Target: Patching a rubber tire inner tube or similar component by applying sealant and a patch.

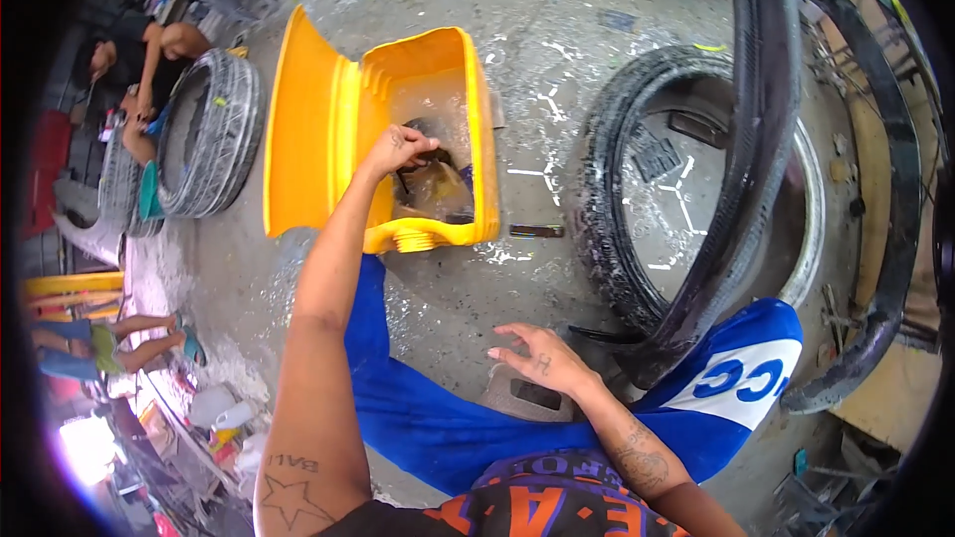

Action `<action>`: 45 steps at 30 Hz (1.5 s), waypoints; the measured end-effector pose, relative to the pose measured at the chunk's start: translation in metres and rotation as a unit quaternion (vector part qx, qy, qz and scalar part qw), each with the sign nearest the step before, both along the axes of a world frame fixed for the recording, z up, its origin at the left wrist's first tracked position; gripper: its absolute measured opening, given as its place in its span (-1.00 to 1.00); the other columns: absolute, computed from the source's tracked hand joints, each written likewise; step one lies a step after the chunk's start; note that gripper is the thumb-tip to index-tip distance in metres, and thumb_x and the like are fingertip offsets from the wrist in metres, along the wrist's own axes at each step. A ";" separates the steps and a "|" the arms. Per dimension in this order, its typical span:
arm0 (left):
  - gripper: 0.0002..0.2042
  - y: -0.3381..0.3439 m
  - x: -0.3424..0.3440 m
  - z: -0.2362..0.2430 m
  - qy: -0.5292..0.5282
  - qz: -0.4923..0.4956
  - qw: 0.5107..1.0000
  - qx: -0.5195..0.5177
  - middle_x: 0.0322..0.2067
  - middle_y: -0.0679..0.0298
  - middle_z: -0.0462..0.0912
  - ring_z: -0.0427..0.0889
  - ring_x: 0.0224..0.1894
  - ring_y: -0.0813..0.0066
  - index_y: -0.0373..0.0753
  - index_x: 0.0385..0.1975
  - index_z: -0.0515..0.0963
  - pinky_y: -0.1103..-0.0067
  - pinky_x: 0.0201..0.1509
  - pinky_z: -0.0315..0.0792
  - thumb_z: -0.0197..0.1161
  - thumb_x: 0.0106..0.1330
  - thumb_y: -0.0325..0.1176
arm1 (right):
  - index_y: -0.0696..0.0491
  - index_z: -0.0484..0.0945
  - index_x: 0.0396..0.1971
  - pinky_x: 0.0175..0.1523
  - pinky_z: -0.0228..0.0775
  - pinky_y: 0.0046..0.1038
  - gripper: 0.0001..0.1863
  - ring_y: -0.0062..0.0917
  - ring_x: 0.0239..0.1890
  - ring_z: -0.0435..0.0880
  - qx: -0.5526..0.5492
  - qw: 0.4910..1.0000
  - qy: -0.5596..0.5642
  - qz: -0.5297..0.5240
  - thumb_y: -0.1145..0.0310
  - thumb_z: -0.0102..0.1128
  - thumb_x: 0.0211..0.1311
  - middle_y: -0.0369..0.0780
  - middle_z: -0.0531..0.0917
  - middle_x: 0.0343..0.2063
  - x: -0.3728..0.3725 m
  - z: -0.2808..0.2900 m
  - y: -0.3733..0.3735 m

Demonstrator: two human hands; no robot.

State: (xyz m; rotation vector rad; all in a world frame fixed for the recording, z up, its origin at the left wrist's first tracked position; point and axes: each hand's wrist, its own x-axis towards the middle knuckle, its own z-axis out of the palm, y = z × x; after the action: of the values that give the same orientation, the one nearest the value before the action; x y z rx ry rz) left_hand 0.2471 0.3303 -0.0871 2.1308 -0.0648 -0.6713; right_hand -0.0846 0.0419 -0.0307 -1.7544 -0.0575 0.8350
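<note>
A yellow plastic jerrycan (479,139), cut open along one side, lies on the floor in front of me with murky water (413,94) in it. My left hand (401,149) reaches over its opening with fingers pinched together. Something dark is at the fingertips, too hidden to name. Below that hand, dark and yellowish things sit in the water, their kind unclear. My right hand (542,356) hovers between my knees, its fingers stretched out and holding nothing. A grey block with a dark slot (525,396) lies under it.
Beside my right leg stands a wet black tyre (622,209), with a long black rubber strip (761,109) across it. A small dark tool (536,232) lies near the jerrycan. More tyres (211,134) and a seated person (149,60) are at the left.
</note>
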 end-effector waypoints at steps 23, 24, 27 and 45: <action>-0.75 -0.159 -0.087 0.077 -0.181 0.010 0.980 -0.083 -0.21 0.27 0.70 0.69 -0.20 0.53 -0.31 0.07 0.61 0.57 -0.06 0.56 0.27 0.47 -0.38 | 0.17 0.69 -0.04 -0.22 0.52 -0.56 -0.61 -0.69 -0.30 0.64 -0.135 0.974 -0.121 -0.140 0.12 0.27 0.43 -0.28 0.75 -0.31 0.127 0.148 -0.340; -0.76 -0.157 -0.084 0.073 -0.165 0.047 0.980 -0.099 -0.23 0.27 0.71 0.69 -0.22 0.53 -0.31 0.05 0.62 0.57 -0.08 0.57 0.26 0.48 -0.37 | 0.15 0.70 -0.07 -0.25 0.51 -0.58 -0.63 -0.69 -0.34 0.63 -0.207 0.967 -0.132 -0.073 0.13 0.30 0.42 -0.32 0.73 -0.34 0.161 0.109 -0.357; -0.80 -0.107 -0.056 0.057 -0.144 0.131 0.976 -0.092 -0.28 0.30 0.72 0.67 -0.32 0.55 -0.27 -0.08 0.64 0.60 -0.16 0.55 0.24 0.49 -0.29 | 0.19 0.69 0.02 0.08 0.57 -0.35 -0.62 -0.42 -0.16 0.75 -0.071 0.984 -0.161 0.002 0.27 0.33 0.30 -0.19 0.80 -0.19 0.247 -0.065 -0.377; -0.70 0.012 0.062 -0.170 0.105 0.133 0.975 0.142 -0.50 0.19 0.61 0.57 -0.57 0.34 -0.38 -0.34 0.63 0.37 -0.61 0.36 0.14 0.40 -0.23 | 0.13 0.65 -0.34 -0.12 0.52 -0.42 -0.77 -0.54 -0.32 0.67 -0.268 0.940 -0.211 0.013 0.32 0.46 0.08 -0.25 0.72 -0.40 0.331 -0.174 -0.321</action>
State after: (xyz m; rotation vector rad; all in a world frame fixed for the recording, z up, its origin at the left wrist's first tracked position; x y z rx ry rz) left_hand 0.3090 0.3426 -0.2576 2.2685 0.4507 -0.7766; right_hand 0.2468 -0.2790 -0.2044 -2.4355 -0.1493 0.4989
